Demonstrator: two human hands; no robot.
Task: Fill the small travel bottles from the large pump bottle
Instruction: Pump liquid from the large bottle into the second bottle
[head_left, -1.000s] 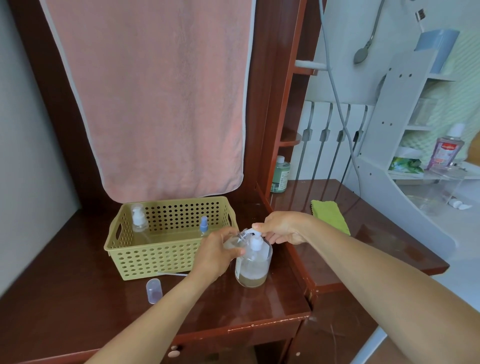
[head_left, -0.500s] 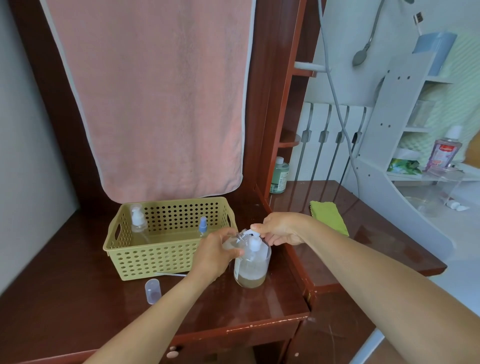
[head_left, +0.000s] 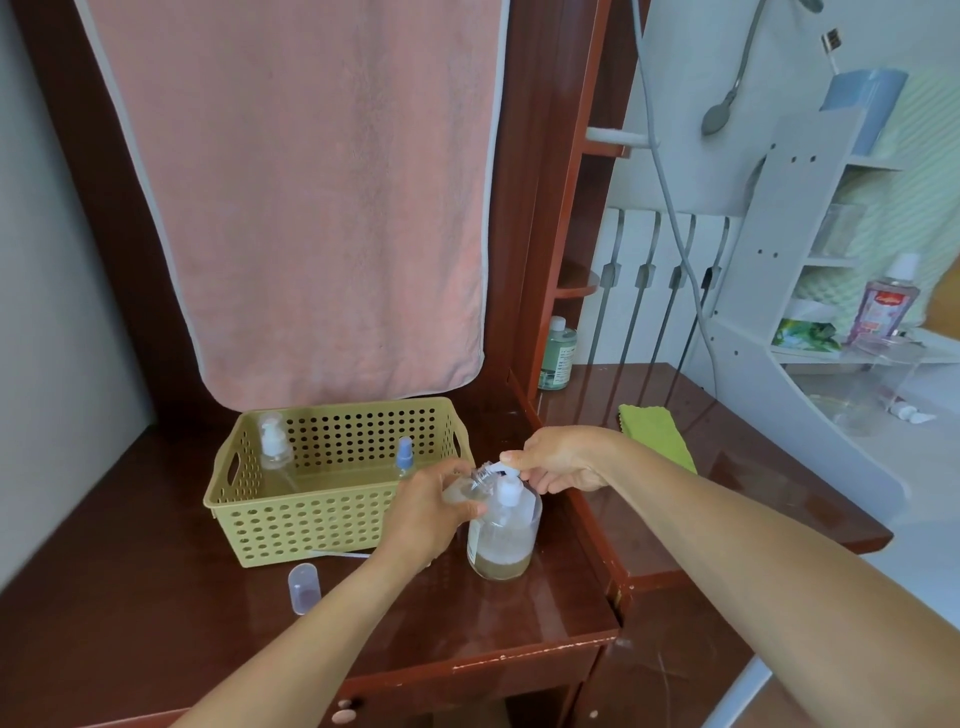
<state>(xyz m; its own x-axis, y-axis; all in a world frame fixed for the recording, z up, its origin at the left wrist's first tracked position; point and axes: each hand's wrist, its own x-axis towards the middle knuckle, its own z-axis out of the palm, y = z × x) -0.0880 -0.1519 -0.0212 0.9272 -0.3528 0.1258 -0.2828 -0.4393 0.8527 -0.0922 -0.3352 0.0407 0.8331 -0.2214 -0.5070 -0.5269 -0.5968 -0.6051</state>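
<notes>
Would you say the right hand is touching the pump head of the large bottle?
Touching: the head view shows the right hand pressing its fingers onto the pump head.

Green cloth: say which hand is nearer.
Right. The right hand is just left of the cloth; the left hand is farther left, by the basket.

left hand grips travel bottle (tilted) | right hand on pump bottle

The glossy dark-red desk carries a perforated yellow-green basket, a clear cap lying just before it, and the large pump bottle.
</notes>
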